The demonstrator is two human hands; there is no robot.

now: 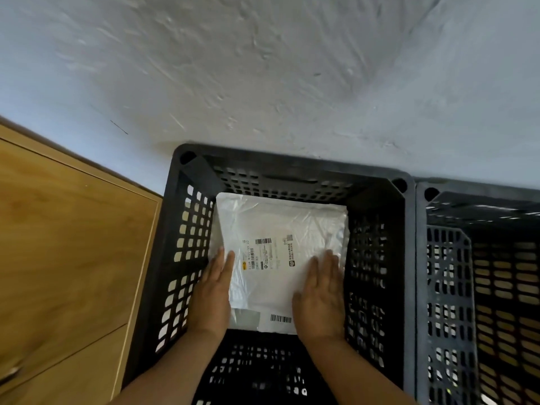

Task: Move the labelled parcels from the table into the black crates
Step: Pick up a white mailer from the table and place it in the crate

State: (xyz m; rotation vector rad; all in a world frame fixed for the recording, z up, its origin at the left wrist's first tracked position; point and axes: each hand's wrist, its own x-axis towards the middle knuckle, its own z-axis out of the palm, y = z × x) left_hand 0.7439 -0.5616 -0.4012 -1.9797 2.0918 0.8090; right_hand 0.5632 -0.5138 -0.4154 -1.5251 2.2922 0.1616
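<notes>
Left hand (214, 290) and right hand (320, 293) are laid flat, fingers straight, on the white labelled parcel (280, 252) in the black crate (380, 273); it should be pressed level before release.

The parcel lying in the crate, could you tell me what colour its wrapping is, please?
White, slightly shiny plastic; the parcel shows in the head view.

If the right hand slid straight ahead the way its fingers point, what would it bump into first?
The right hand lies flat on the white parcel, fingers pointing to the far end. It would probably slide over the parcel and first hit the crate's far wall, though depth is hard to judge.
</notes>
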